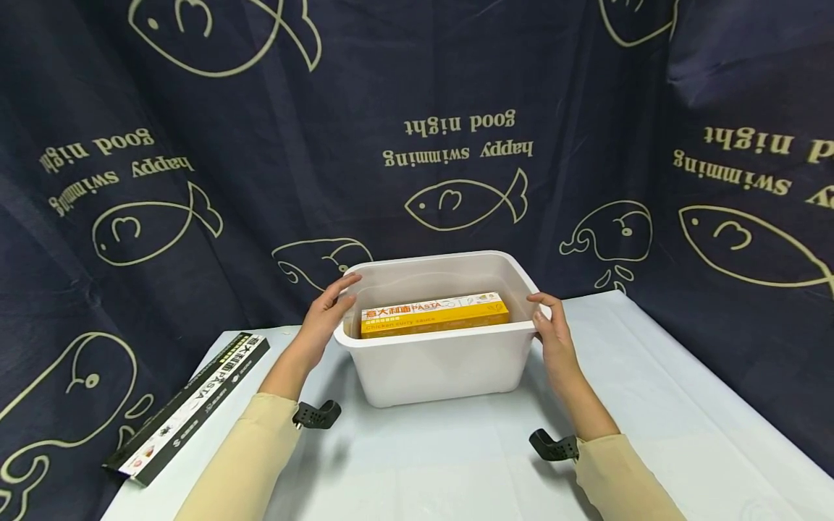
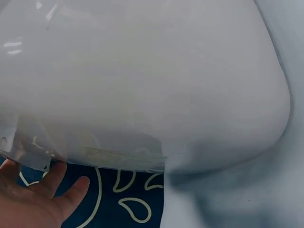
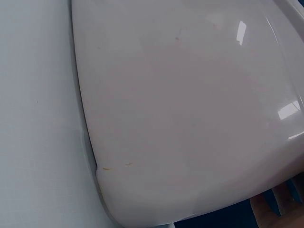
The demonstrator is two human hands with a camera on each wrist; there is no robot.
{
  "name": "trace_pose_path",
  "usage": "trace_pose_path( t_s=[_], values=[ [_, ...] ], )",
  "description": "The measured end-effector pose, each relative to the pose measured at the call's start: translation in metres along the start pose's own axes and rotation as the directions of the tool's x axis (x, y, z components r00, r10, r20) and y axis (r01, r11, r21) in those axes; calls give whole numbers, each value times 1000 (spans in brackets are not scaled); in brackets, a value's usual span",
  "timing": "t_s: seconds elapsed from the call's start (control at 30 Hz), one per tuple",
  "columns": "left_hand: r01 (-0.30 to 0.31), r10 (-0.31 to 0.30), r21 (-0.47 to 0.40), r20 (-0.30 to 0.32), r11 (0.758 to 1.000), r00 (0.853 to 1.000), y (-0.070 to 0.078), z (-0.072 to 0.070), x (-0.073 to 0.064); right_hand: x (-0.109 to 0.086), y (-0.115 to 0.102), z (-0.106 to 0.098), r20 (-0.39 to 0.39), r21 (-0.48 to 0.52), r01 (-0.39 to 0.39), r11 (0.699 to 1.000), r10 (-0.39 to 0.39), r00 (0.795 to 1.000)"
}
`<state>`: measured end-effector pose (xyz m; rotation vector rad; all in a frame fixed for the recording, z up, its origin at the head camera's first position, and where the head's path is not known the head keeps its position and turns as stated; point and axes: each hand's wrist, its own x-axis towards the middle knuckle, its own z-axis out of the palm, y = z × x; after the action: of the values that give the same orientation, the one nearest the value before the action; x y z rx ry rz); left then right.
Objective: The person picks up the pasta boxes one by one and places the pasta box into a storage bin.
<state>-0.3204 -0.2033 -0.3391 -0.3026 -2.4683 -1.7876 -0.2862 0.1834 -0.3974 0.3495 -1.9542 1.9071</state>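
A white plastic storage bin (image 1: 443, 373) stands upright on the table, with a yellow and white pasta box (image 1: 435, 318) lying lengthwise inside it. At the bin's left end, my left hand (image 1: 323, 315) holds the rim, its thumb and a finger reaching over the edge. My right hand (image 1: 554, 329) grips the rim at the right end. The left wrist view shows the bin's side wall (image 2: 142, 71) with left-hand fingers (image 2: 52, 178) below its rim. Mostly bin wall (image 3: 180, 104) fills the right wrist view, and only part of the right hand (image 3: 280, 209) appears there.
A long black and white pasta box (image 1: 195, 409) lies at an angle on the table's left side. Pale cloth covers the table (image 1: 417, 463). Behind and beside it hangs a dark blue curtain (image 1: 352, 145) with fish drawings.
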Motion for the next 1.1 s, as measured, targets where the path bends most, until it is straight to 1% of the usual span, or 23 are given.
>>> trace_pose_path(
  t_s=[0.23, 0.33, 0.5, 0.63, 0.73, 0.83, 0.9, 0.97, 1.1],
  values=[
    [4, -4, 16, -15, 1000, 1000, 2, 0, -6, 0, -1, -1, 3, -7, -1, 1000, 1, 1000],
    [-14, 14, 15, -28, 1000, 1000, 1, 1, -8, 0, -1, -2, 2, -6, 0, 1000, 0, 1000],
    [-50, 52, 33, -65, 998, 997, 0, 1, -12, 1, 0, -2, 1, -5, -1, 1000, 1, 1000],
    [-52, 55, 33, -102, 998, 993, -1, 1, -17, 1, 2, -1, -1, 1, -1, 1000, 1, 1000],
    [-55, 57, 17, -166, 998, 984, -3, 0, -21, 1, 3, -1, -2, -1, -2, 1000, 2, 1000],
    [-70, 67, -4, -247, 998, 967, -4, -2, -25, 2, 4, -1, 1, -7, 0, 1000, 0, 1000],
    [-88, 81, -12, -285, 996, 955, -6, -4, -28, 2, 4, -1, 3, -13, 2, 1000, -2, 1000],
    [-106, 94, -22, -306, 994, 947, -9, -6, -30, 2, 3, -1, 2, -12, 0, 1000, 0, 1000],
    [-126, 109, -32, -324, 991, 940, -17, -11, -34, 1, 2, -1, -1, -9, -1, 1000, 1, 1000]
  ],
)
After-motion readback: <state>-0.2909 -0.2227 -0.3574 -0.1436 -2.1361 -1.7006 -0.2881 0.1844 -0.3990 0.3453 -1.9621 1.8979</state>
